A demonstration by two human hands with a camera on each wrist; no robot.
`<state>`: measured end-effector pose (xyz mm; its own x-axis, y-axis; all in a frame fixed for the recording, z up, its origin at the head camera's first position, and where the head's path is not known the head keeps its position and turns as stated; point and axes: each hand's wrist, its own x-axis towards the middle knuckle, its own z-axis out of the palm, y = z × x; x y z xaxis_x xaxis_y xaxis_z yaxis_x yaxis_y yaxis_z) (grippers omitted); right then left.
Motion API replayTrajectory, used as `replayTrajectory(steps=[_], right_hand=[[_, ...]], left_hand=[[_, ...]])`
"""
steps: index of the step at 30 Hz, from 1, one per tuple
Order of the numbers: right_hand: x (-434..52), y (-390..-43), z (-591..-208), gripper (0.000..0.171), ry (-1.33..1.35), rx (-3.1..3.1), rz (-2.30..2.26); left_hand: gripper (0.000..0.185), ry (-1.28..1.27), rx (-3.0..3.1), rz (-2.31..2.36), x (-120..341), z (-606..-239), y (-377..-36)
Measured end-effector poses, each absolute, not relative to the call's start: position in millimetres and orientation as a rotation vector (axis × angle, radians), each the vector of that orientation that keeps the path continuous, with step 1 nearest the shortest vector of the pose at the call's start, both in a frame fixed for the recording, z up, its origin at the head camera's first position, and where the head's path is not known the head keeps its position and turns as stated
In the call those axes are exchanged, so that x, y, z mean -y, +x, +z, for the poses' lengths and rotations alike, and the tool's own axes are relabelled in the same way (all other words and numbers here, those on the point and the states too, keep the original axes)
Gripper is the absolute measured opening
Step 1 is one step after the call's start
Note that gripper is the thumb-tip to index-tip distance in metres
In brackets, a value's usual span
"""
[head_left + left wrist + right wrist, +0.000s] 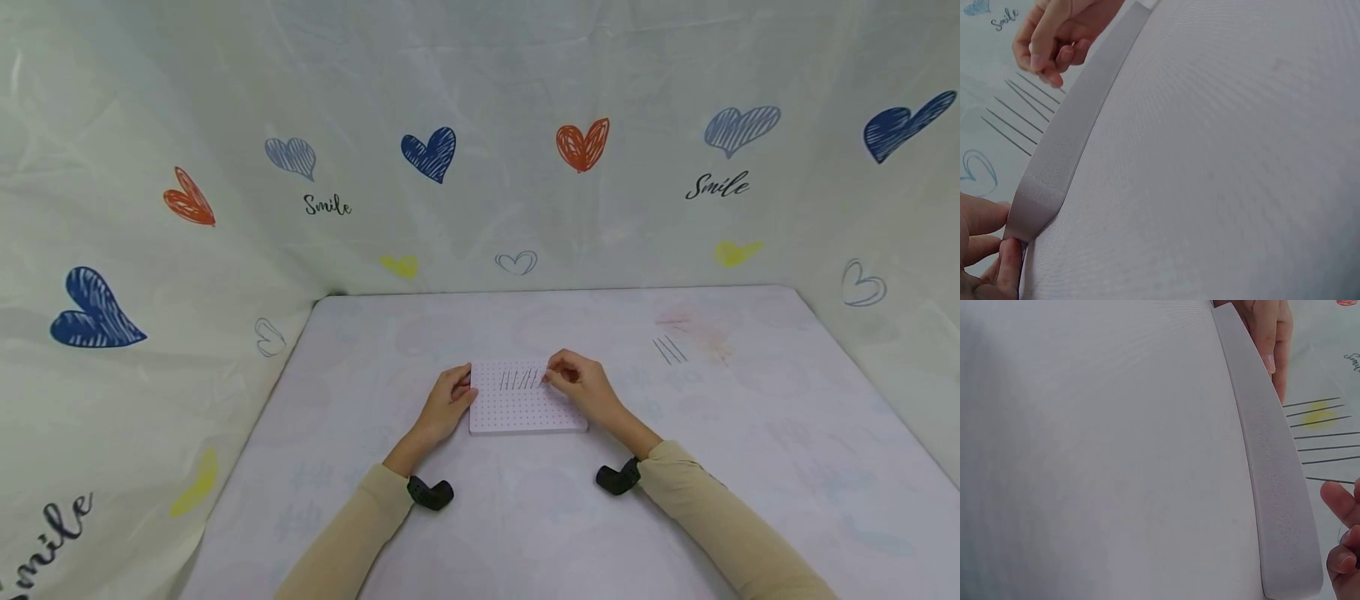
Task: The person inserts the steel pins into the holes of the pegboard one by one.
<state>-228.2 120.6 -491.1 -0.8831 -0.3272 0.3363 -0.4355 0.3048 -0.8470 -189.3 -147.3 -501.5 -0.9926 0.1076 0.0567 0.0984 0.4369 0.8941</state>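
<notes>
A white board [525,414] dotted with rows of small holes lies on the table. Several thin dark sticks [513,380] stand up from it in a row across its upper part. My left hand [444,406] grips the board's left edge; in the left wrist view its fingers [1010,265] bend round the corner. At the right end of the row, my right hand [583,385] pinches the last stick [1329,480] near its top. Its lower end meets the board's edge in the right wrist view. The right palm is hidden in the head view.
Several loose dark sticks [670,350] lie side by side on the table [750,467], to the right of the board and farther back. A white curtain [480,75] printed with hearts rises behind the table and along its sides. Black wrist devices [431,493] sit by both cuffs.
</notes>
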Motion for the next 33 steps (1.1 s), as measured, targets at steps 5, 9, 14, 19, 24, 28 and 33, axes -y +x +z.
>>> replayTrajectory(steps=[5, 9, 14, 19, 24, 28, 33], right_hand=[[-118.3, -226.4, -489.3, 0.005, 0.737, 2.480, 1.576], [-117.3, -225.6, -488.5, 0.005, 0.758, 2.499, 1.533], [-116.9, -227.5, -489.5, 0.003, 0.768, 2.527, 1.500], [-116.3, -229.5, -491.5, 0.004, 0.798, 2.536, 1.454], [-116.1, -229.0, -491.2, 0.004, 0.838, 2.562, 1.396], [-116.2, -228.1, -491.5, 0.004, 0.842, 2.577, 1.394], [-116.0, -227.9, -491.7, 0.007, 0.827, 2.590, 1.398]], left_hand=[[0.052, 0.194, -2.654, 1.658, 147.0, -502.0, -189.3], [0.051, 0.207, -2.659, 1.663, 147.3, -503.0, -189.6], [0.051, 0.201, -2.650, 1.675, 146.9, -502.0, -189.7], [0.052, 0.193, -2.648, 1.674, 146.2, -501.3, -190.0], [0.052, 0.176, -2.640, 1.675, 145.7, -501.5, -190.3], [0.052, 0.167, -2.636, 1.668, 145.6, -500.7, -189.7], [0.053, 0.161, -2.648, 1.646, 146.0, -500.2, -189.1]])
